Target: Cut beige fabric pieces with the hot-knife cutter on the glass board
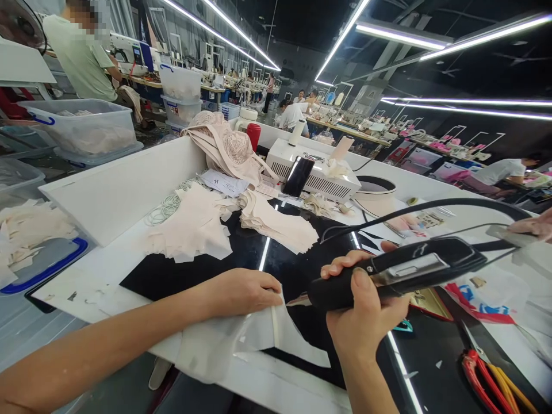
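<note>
Bright tube lights (402, 36) streak a dark ceiling (297, 23) from eleven round to half past two. Grey curtains (122, 20) hang near half past ten, a dim back wall (295, 60) stands at twelve, and long worktables (351, 131) recede toward two.

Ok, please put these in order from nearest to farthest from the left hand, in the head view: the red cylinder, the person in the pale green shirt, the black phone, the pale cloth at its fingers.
1. Pale cloth: touching the left hand.
2. Black phone: ahead, slightly right.
3. Red cylinder: farther ahead, beyond the phone.
4. Person in the pale green shirt: far left, beyond the table.
</note>
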Available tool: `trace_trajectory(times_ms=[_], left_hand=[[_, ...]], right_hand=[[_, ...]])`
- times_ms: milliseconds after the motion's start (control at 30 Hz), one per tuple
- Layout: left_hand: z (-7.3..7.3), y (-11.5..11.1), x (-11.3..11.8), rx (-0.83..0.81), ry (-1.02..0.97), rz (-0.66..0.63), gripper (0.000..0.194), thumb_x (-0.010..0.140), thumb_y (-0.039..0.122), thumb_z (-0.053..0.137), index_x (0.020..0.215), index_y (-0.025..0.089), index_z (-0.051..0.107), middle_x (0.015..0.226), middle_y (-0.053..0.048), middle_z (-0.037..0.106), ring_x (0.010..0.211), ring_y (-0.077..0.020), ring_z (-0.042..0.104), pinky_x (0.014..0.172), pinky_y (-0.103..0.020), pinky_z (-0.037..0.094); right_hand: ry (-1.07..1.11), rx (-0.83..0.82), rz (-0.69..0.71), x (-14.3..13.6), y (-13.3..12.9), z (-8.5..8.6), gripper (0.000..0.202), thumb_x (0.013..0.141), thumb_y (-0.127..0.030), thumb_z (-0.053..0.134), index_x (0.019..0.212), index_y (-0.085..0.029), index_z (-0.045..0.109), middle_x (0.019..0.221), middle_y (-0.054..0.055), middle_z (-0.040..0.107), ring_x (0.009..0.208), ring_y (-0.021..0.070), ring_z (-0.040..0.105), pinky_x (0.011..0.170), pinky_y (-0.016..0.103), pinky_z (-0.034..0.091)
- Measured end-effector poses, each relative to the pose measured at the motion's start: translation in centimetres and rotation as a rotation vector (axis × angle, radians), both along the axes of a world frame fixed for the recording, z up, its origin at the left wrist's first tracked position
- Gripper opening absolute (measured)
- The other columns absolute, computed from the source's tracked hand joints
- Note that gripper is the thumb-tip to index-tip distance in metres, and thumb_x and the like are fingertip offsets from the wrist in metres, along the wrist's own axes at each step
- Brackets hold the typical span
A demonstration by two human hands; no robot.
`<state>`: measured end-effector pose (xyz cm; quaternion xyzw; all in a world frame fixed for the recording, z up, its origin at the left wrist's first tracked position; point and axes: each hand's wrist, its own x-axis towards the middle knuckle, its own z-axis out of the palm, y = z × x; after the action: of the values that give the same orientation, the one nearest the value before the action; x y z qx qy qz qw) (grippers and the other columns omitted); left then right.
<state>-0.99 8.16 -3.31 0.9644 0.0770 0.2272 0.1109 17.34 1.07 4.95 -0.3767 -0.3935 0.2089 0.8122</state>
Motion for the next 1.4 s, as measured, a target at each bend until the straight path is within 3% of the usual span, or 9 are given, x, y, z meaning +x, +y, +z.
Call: trace_trajectory(times_ms=[200,433,667,967,1400], left_hand=[[1.3,-0.4,0.2,0.114,-0.030,-0.017,0.020,0.110,0.014,0.050,0.107,0.016,0.070,0.114,-0.007,0.073,0.110,-0.0187,0.069,0.094,-0.028,0.057],[2.2,-2.0,1.2,0.183,0.012,-0.033,0.019,0.104,0.008,0.054,0.093,0.017,0.067,0.092,-0.004,0.069,0.083,-0.0175,0.064,0.078,-0.029,0.056],[2.1,-2.6,0.5,0.180,0.021,-0.018,0.017,0.107,0.009,0.051,0.107,0.017,0.066,0.102,-0.005,0.070,0.091,-0.0160,0.067,0.102,-0.033,0.053],[2.1,-3.1,0.1,0.156,0.053,0.005,0.019,0.107,0.010,0.052,0.116,0.018,0.067,0.110,-0.008,0.069,0.096,-0.0175,0.068,0.104,-0.034,0.055],[1.8,-3.1,-0.2,0.175,0.058,-0.006,0.019,0.106,0.011,0.057,0.120,0.020,0.066,0.114,-0.007,0.069,0.100,-0.0174,0.068,0.111,-0.036,0.052]], right_hand=[[0.006,0.013,-0.039,0.7,-1.0,0.5,0.048,0.076,-0.023,0.082,0.120,-0.028,0.063,0.079,-0.006,0.066,0.060,0.0132,0.061,0.054,0.029,0.057],[0.021,0.026,-0.014,0.7,-1.2,-0.1,0.050,0.078,-0.025,0.084,0.121,-0.027,0.061,0.080,-0.005,0.068,0.061,0.0132,0.063,0.058,0.029,0.057],[0.039,0.034,0.033,0.4,-1.0,-0.5,0.048,0.081,-0.023,0.083,0.123,-0.029,0.061,0.084,-0.005,0.069,0.064,0.0131,0.064,0.061,0.030,0.057],[-0.005,0.003,0.043,-0.1,-0.9,-1.4,0.049,0.085,-0.026,0.080,0.128,-0.030,0.058,0.088,-0.005,0.067,0.067,0.0125,0.064,0.064,0.031,0.056],[0.012,-0.021,0.036,0.2,-2.0,-1.1,0.047,0.084,-0.026,0.081,0.126,-0.031,0.060,0.088,-0.005,0.066,0.068,0.0134,0.064,0.064,0.031,0.056]])
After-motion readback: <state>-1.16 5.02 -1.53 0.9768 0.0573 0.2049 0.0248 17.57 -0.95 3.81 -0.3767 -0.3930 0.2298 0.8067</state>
